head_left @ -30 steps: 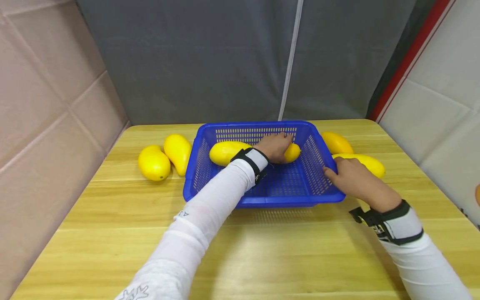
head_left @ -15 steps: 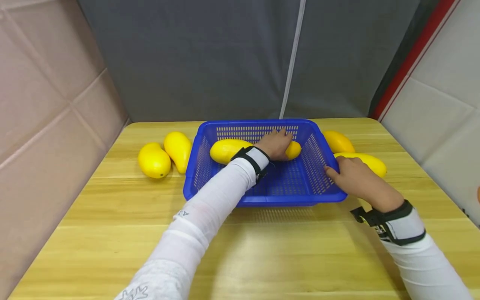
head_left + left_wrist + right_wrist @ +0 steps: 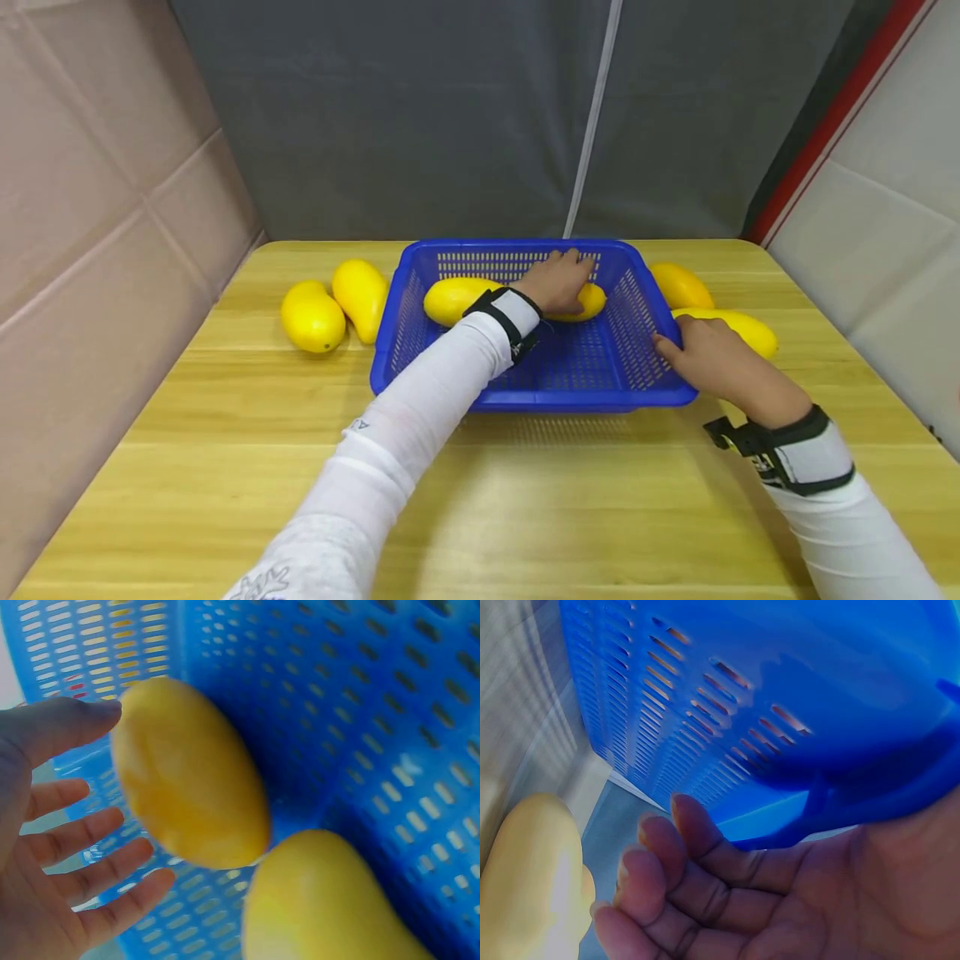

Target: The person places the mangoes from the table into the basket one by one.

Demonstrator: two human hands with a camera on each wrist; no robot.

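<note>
A blue perforated plastic basket [image 3: 551, 400] is on the wooden table with two yellow mangoes inside. My left hand [image 3: 557, 281] reaches into it over the right-hand mango [image 3: 590, 303]. In the left wrist view the hand's fingers [image 3: 112, 896] are spread and loosely bent beside this mango [image 3: 187, 772], and the thumb tip is right at its end. The larger mango [image 3: 456, 302] lies to the left, partly hidden by my wrist. My right hand [image 3: 712, 354] grips the basket's right rim, thumb inside and fingers below the outer edge in the right wrist view.
Two yellow mangoes, one rounder [image 3: 312, 318] and one pear-shaped [image 3: 362, 300], lie left of the basket. To its right are an orange-yellow mango [image 3: 681, 286] and a long yellow one [image 3: 738, 327]. A grey curtain [image 3: 412, 117] hangs behind the table [image 3: 225, 492].
My left hand has loosened and risen slightly off the right-hand mango, uncovering more of it. The right hand keeps its grip on the rim. The head view has shifted a little.
</note>
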